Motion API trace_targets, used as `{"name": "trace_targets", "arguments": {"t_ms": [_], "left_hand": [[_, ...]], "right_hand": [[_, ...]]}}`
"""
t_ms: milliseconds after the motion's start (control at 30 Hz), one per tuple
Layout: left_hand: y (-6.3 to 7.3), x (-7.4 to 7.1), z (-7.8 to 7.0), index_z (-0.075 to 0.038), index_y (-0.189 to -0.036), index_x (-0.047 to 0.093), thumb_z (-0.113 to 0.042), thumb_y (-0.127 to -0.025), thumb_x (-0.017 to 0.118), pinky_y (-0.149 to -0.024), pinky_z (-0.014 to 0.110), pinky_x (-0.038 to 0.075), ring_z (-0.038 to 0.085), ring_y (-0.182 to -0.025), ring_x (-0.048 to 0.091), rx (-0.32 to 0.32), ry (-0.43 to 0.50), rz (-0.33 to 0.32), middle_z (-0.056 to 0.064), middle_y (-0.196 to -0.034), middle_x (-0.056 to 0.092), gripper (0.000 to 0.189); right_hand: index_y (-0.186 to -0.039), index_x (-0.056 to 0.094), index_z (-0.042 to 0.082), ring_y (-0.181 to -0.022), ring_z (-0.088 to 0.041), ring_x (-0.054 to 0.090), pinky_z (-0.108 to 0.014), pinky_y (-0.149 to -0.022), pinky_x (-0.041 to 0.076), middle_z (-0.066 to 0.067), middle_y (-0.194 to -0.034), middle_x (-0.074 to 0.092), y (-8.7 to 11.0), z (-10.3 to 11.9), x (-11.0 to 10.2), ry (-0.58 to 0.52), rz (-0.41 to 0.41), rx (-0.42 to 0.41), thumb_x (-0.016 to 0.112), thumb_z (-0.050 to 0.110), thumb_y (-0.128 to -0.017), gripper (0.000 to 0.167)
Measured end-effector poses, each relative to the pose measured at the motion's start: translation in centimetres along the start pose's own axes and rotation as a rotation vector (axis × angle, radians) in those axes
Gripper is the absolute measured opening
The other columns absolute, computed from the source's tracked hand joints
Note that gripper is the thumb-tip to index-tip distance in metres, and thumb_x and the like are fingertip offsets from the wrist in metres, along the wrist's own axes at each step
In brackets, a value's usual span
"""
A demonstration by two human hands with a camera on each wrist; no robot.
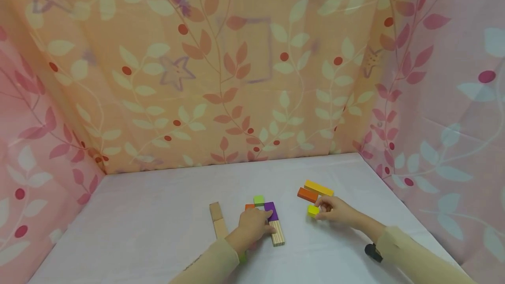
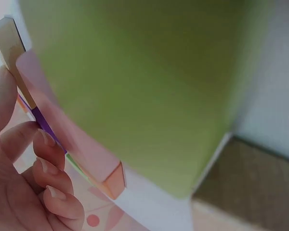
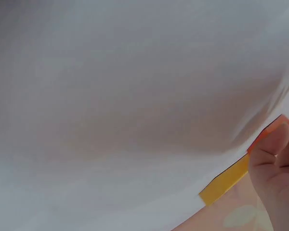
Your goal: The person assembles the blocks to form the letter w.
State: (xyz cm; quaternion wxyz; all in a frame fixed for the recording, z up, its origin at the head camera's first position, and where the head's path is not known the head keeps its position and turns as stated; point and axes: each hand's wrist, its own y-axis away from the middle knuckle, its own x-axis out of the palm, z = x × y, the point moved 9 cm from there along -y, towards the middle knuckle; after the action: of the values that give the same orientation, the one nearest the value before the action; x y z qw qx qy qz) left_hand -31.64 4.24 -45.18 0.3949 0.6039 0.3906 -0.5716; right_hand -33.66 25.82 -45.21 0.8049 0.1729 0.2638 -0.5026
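Observation:
My left hand (image 1: 252, 227) reaches over a group of blocks. Its index finger touches a purple block (image 1: 270, 210), and its thumb lies at a striped wooden block (image 1: 277, 233). In the left wrist view the other fingers (image 2: 53, 168) are bent beside the row, and a green block (image 2: 135, 86) looms close to the camera. An orange block (image 1: 250, 207) and a light green block (image 1: 258, 200) sit at the far end. To the right, my right hand (image 1: 335, 210) pinches a small yellow block (image 1: 313, 211) between thumb and fingertips.
A long yellow block (image 1: 318, 188) and an orange-red block (image 1: 307, 194) lie just beyond my right hand. Plain wooden blocks (image 1: 218, 219) form a line left of my left hand. A black object (image 1: 373, 252) lies by the right sleeve. Patterned curtains (image 1: 236, 100) enclose the white table (image 1: 150, 214).

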Motion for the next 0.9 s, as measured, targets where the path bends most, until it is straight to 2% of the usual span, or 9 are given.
{"name": "trace_targets", "arguments": {"t_ms": [167, 300, 500, 667, 900], "left_hand": [[0.0, 0.0, -0.2, -0.023, -0.126, 0.067, -0.055, -0.078, 0.069, -0.071, 0.031, 0.052, 0.019, -0.095, 0.066, -0.008, 0.021, -0.015, 0.002, -0.108, 0.071, 0.058], [0.1, 0.0, -0.2, -0.022, -0.126, 0.067, -0.053, -0.078, 0.069, -0.077, 0.033, 0.052, 0.021, -0.100, 0.065, -0.018, 0.031, -0.003, 0.002, -0.111, 0.071, 0.058], [0.0, 0.0, 0.0, -0.022, -0.128, 0.065, -0.053, -0.077, 0.070, -0.073, 0.033, 0.053, 0.020, -0.096, 0.065, -0.026, 0.048, 0.016, 0.004, -0.109, 0.070, 0.060], [-0.2, -0.1, 0.4, -0.020, -0.128, 0.065, -0.051, -0.077, 0.073, -0.076, 0.035, 0.053, 0.021, -0.100, 0.065, -0.023, 0.073, 0.013, 0.005, -0.111, 0.070, 0.060], [-0.1, -0.4, 0.6, -0.021, -0.126, 0.066, -0.043, -0.080, 0.074, -0.071, 0.034, 0.053, 0.021, -0.092, 0.066, 0.043, 0.032, -0.021, 0.001, -0.106, 0.072, 0.051]], "right_hand": [[-0.103, 0.059, 0.001, -0.074, -0.014, 0.047, -0.020, -0.063, 0.041, -0.002, -0.078, 0.049, 0.1, 1.1, 1.7, -0.025, 0.071, -0.024, 0.076, 0.016, -0.086, 0.028], [-0.103, 0.060, 0.002, -0.074, -0.013, 0.047, -0.020, -0.062, 0.039, 0.000, -0.078, 0.050, 0.1, 1.8, 3.0, -0.027, 0.121, -0.034, 0.075, 0.014, -0.085, 0.027], [-0.102, 0.060, 0.004, -0.074, -0.010, 0.046, -0.020, -0.061, 0.037, 0.001, -0.079, 0.049, 0.4, 2.9, 4.4, -0.042, 0.178, -0.063, 0.075, 0.011, -0.085, 0.024], [-0.101, 0.060, 0.006, -0.074, -0.010, 0.046, -0.021, -0.062, 0.038, 0.001, -0.080, 0.050, 0.5, 3.3, 5.2, -0.043, 0.215, -0.059, 0.076, 0.012, -0.085, 0.024], [-0.099, 0.059, 0.008, -0.070, -0.008, 0.046, -0.019, -0.061, 0.040, 0.001, -0.079, 0.051, 0.6, 3.0, 6.5, -0.041, 0.276, -0.033, 0.077, 0.012, -0.083, 0.025]]}}
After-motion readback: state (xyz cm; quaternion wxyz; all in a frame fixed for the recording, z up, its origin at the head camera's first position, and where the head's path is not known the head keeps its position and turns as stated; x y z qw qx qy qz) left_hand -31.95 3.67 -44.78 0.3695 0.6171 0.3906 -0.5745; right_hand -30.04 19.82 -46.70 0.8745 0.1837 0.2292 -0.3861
